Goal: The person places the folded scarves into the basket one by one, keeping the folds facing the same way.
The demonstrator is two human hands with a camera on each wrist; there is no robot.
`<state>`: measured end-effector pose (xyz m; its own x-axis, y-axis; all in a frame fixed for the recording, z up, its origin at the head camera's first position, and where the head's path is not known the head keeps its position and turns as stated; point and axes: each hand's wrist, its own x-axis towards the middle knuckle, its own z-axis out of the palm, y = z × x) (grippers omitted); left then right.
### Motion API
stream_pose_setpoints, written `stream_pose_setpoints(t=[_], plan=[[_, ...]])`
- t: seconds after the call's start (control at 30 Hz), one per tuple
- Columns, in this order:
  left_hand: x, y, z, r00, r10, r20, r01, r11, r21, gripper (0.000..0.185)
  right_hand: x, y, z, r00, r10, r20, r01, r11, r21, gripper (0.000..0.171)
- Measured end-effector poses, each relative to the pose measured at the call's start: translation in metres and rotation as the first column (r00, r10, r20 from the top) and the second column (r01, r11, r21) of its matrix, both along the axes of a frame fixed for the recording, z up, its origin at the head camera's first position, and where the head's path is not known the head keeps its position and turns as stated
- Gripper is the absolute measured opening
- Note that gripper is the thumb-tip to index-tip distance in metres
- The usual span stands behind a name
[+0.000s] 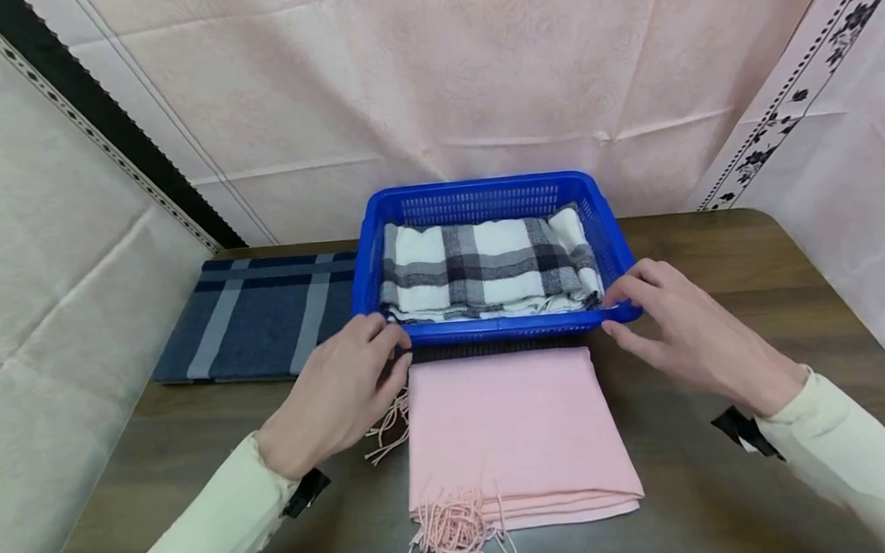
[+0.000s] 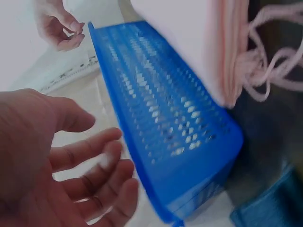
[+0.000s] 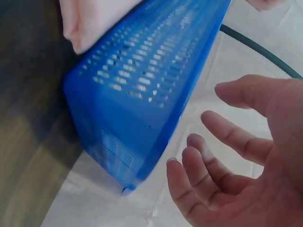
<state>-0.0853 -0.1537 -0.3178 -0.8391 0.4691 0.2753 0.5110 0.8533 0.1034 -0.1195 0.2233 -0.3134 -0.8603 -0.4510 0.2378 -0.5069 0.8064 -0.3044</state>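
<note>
- Basket: one blue basket (image 1: 498, 330), at the middle of the table's (image 1: 720, 270) far edge.
- Folded cloths: three in total. One black-and-white checked cloth (image 1: 479, 266) lies inside the basket; one pink cloth (image 1: 511, 432) lies in front of the basket's near side; one dark blue striped cloth (image 1: 257, 320) lies at the table's far left corner.
- Hands: two. The left hand (image 1: 339, 390) is at the basket's near left corner, fingers loosely bent and spread. The right hand (image 1: 682, 335) is at the near right corner, thumb and fingers apart. Neither grips the rim; fingertip contact cannot be confirmed.
- Obstructions: the basket covers the right end of the striped cloth. The left hand covers part of the pink cloth's fringe.
- Surroundings: pale drapes (image 1: 439, 76) stand behind the far edge.
</note>
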Motion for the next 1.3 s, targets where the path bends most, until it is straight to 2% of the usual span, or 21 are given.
stream_pose_setpoints(t=[0.1,0.2,0.33,0.43,0.53,0.6,0.67,0.73,0.83,0.97,1.07,1.17,1.23,1.3], plan=[[0.009,-0.001,-0.007,0.994,0.043,0.097,-0.044,0.999,0.011,0.021,0.012,-0.002,-0.006,0.999,0.013,-0.048,-0.014,1.000,-0.024,0.022],[0.014,0.001,-0.016,0.969,0.096,0.228,-0.102,0.995,0.015,0.032,0.024,-0.002,-0.015,0.998,0.055,-0.040,-0.057,0.997,-0.043,0.023],[0.018,0.004,-0.026,0.907,0.177,0.382,-0.185,0.983,-0.015,0.053,0.035,-0.005,-0.030,0.990,0.041,0.138,-0.036,0.999,-0.039,0.034],[0.021,0.006,-0.033,0.854,0.218,0.472,-0.233,0.972,-0.029,0.063,0.038,-0.007,-0.043,0.956,-0.014,0.293,0.024,0.999,-0.030,0.045],[0.025,0.009,-0.038,0.804,0.230,0.548,-0.261,0.965,-0.023,0.067,0.040,-0.009,-0.054,0.925,-0.029,0.378,0.048,0.998,-0.040,0.058],[0.027,0.011,-0.042,0.781,0.222,0.584,-0.265,0.964,-0.013,0.068,0.043,-0.009,-0.061,0.916,-0.027,0.400,0.044,0.999,-0.032,0.066],[0.029,0.012,-0.046,0.780,0.203,0.591,-0.255,0.967,0.005,0.066,0.046,-0.011,-0.066,0.915,-0.020,0.403,0.032,0.999,-0.022,0.074],[0.031,0.013,-0.049,0.792,0.183,0.582,-0.242,0.970,0.024,0.064,0.048,-0.012,-0.069,0.916,-0.019,0.400,0.025,1.000,-0.010,0.079],[0.031,0.014,-0.053,0.793,0.144,0.592,-0.233,0.969,0.076,0.063,0.050,-0.014,-0.071,0.917,-0.025,0.399,0.032,0.999,-0.012,0.081],[0.033,0.016,-0.058,0.760,0.108,0.641,-0.255,0.957,0.142,0.069,0.051,-0.014,-0.073,0.912,-0.032,0.409,0.044,0.999,-0.019,0.075],[0.034,0.019,-0.061,0.754,0.106,0.649,-0.281,0.944,0.173,0.073,0.051,-0.014,-0.073,0.899,-0.037,0.437,0.050,0.999,-0.019,0.073],[0.035,0.021,-0.061,0.754,0.129,0.644,-0.318,0.930,0.185,0.075,0.051,-0.015,-0.071,0.880,-0.036,0.473,0.046,0.999,-0.009,0.070],[0.036,0.023,-0.061,0.748,0.151,0.647,-0.347,0.919,0.187,0.076,0.052,-0.017,-0.070,0.871,-0.031,0.491,0.040,0.999,-0.007,0.066],[0.036,0.025,-0.061,0.742,0.160,0.651,-0.371,0.906,0.201,0.077,0.053,-0.018,-0.070,0.880,-0.017,0.474,0.025,1.000,-0.011,0.061]])
